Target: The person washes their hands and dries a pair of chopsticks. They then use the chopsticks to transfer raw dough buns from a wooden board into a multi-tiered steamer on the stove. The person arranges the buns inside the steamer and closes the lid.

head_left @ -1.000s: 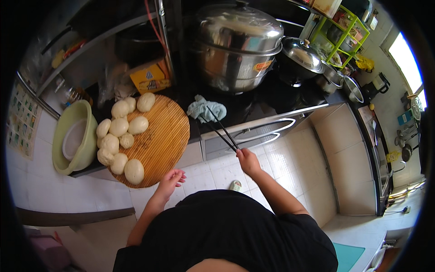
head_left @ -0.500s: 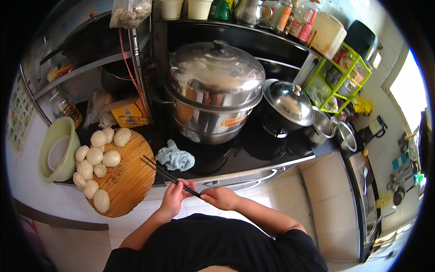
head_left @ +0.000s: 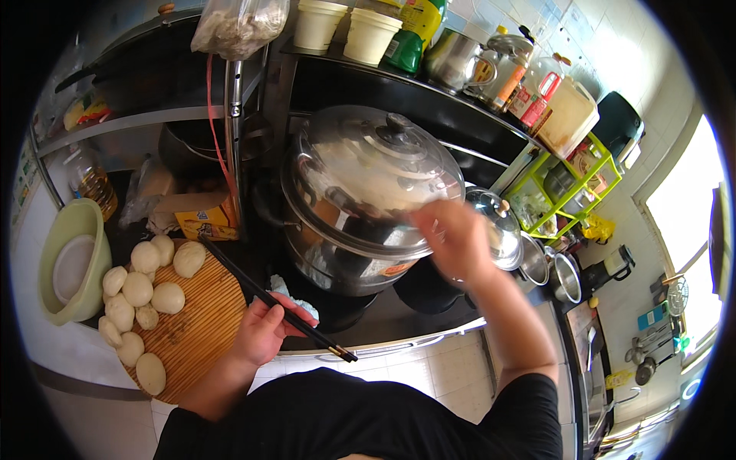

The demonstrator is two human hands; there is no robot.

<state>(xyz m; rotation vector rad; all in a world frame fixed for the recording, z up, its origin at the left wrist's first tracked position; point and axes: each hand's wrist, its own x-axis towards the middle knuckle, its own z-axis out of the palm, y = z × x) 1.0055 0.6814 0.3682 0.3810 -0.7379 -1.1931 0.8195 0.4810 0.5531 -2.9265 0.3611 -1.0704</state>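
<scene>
My left hand is closed around a pair of black chopsticks that slant from the wooden board toward the counter edge. My right hand is raised and blurred in front of the right rim of the domed lid on a big steel steamer pot; its grip is unclear. A round wooden board at the left carries several white dough buns. A light blue cloth lies just behind my left hand.
A pale green bowl stands left of the board. A smaller pot with a glass lid sits right of the steamer. An oil bottle, a yellow box, shelf containers and a green rack surround the stove.
The chopsticks passed from my right hand to my left hand. My right hand then rose to the steamer lid. The view tilted up toward the shelf.
</scene>
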